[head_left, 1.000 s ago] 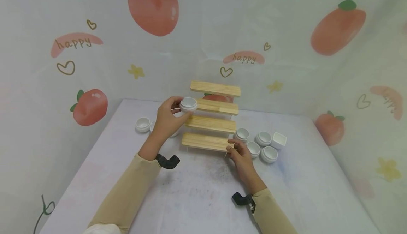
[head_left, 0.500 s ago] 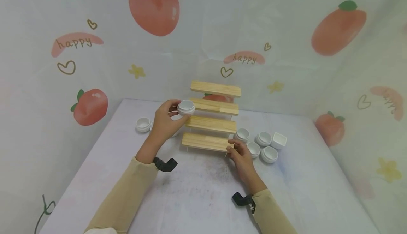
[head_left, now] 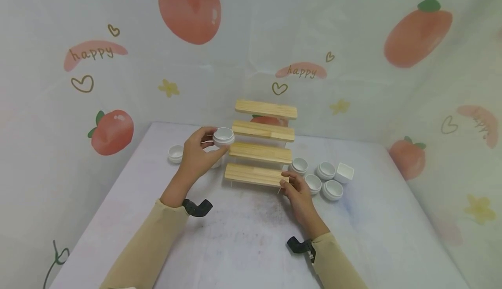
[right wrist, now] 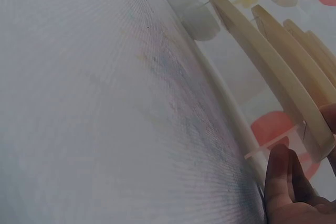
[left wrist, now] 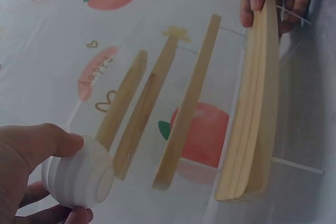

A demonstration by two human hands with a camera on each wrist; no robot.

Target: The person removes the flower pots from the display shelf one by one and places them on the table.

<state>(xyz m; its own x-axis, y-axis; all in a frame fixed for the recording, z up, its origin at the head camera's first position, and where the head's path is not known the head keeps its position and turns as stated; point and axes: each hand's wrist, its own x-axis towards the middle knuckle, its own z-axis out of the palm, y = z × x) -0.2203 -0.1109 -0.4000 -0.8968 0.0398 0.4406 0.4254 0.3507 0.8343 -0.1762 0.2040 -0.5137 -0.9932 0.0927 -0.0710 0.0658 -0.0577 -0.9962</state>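
My left hand (head_left: 195, 157) holds a small white ribbed bowl (head_left: 223, 138) upright in the air, just left of a four-tier wooden stand. Thumb and fingers pinch the bowl (left wrist: 79, 174) from its sides in the left wrist view. Bare pale boards form the stand, rising stepwise toward the back, with the lowest shelf (head_left: 255, 175) nearest me. My right hand (head_left: 300, 195) grips that shelf's right end, with fingers above and below the board. In the right wrist view the lowest shelf (right wrist: 268, 72) shows above thin rod legs.
Several white round bowls (head_left: 332, 190) and a square white dish (head_left: 344, 173) stand right of the stand. Another round bowl (head_left: 175, 154) sits at the left, with more partly hidden behind my left hand. A printed cloth backdrop (head_left: 353, 27) rises behind the table (head_left: 251, 245).
My left hand has drawn the bowl left and slightly down, away from the stand's upper shelves. My right hand stays on the lowest shelf's end.
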